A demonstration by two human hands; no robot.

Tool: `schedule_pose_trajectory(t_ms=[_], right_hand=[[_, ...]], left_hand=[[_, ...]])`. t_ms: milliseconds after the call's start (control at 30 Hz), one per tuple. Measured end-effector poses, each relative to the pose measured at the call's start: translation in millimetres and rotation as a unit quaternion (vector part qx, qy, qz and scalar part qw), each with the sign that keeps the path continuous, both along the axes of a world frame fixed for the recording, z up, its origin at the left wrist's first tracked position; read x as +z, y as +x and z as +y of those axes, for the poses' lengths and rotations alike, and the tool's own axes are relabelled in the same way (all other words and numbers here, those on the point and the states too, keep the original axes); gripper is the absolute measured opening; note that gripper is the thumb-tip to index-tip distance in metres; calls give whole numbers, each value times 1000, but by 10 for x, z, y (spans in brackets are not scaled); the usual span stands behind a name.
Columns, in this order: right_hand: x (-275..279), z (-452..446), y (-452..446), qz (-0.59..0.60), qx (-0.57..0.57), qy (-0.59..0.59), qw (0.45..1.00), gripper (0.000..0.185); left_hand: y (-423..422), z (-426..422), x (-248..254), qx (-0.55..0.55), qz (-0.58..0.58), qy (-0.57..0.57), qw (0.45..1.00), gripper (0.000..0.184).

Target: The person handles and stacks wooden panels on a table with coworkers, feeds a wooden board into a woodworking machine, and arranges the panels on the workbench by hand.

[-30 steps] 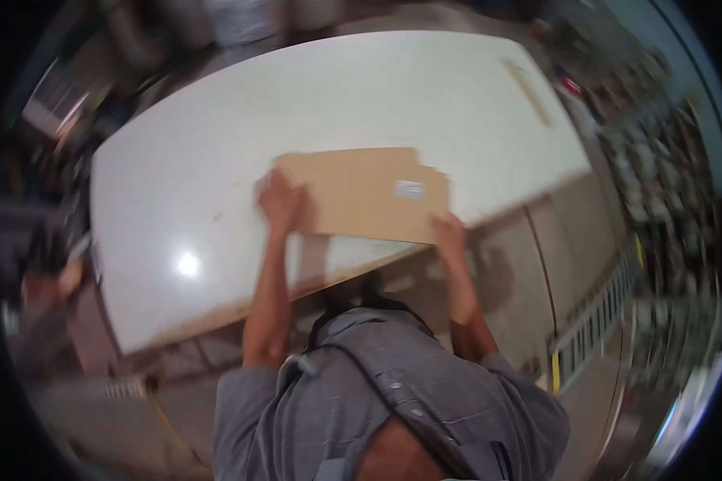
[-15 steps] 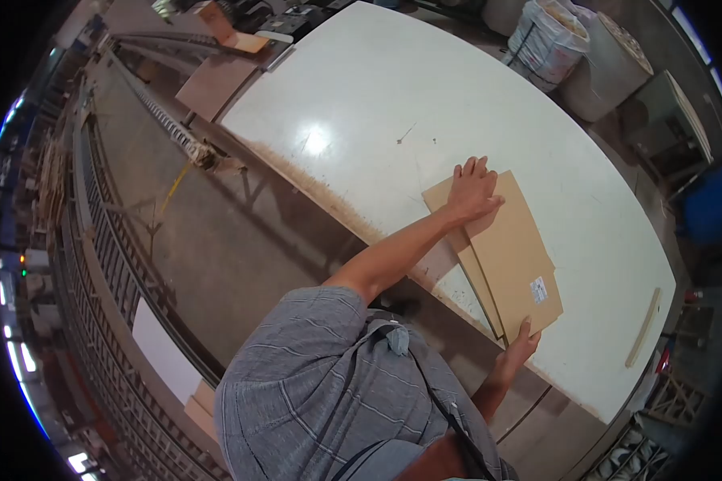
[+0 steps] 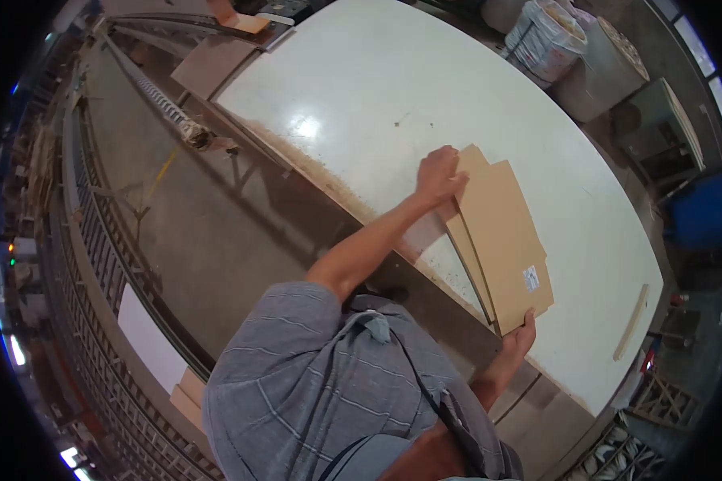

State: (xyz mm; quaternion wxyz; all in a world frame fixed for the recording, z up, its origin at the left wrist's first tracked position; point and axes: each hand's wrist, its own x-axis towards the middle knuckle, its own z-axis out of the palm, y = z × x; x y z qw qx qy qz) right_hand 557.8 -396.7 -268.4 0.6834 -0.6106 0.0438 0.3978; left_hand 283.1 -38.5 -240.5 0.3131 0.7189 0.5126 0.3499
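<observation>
Several flat brown boards (image 3: 501,232) lie fanned and overlapping at the near edge of the white table, the top one bearing a small white label (image 3: 531,278). My left hand (image 3: 439,176) grips the far left corner of the boards, fingers curled at the edge. Around the near right end, my right hand (image 3: 520,337) has its thumb on top and its other fingers hidden underneath.
The white table (image 3: 361,88) has a worn, dusty near edge. A thin strip (image 3: 632,321) lies at its right end. Beyond it stand a white sack (image 3: 545,40) and a drum (image 3: 606,68). Roller conveyors (image 3: 96,232) run at the left.
The view has swung left since the first frame. My left hand has moved from the top of the boards to their far left corner, and the boards are fanned apart there.
</observation>
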Motion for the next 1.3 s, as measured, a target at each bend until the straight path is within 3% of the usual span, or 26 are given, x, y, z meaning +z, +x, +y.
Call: schedule_pose_trajectory(t_ms=[133,233,333,400,433,500,733,900,1100,1300], right_hand=[[98,-104,-125,39,27,61,997,52],[233,-156,-367,-134,114,80,981,53],[200,-46,-357,-144,23,25,989,51],[313,-1,-358,-217,55,-61,973,48],[371,31,-376,-247,78,-103,960,47],[483,111,-459,-208,43,-76,974,46],[119,282,-153,-193,56,-98,975,44],[194,398,-232,-181,37,-80,980,43],[361,490,-349,-166,57,-61,983,46],[395,513,-341,-149,40,-38,987,50]], left_hand=[[-113,-12,-90,-2,-40,-30,999,56],[-156,116,-144,-27,-45,-89,995,59],[-188,283,-301,-74,-141,-121,980,61],[-330,337,-62,-123,-284,-270,912,63],[-382,361,65,-144,-299,-312,890,65],[-477,415,237,-172,-325,-387,845,68],[-563,511,291,-240,-248,-398,850,82],[-562,560,386,-259,-213,-390,858,91],[-394,609,368,-257,-151,-360,884,81],[-304,546,403,-258,-183,-364,876,67]])
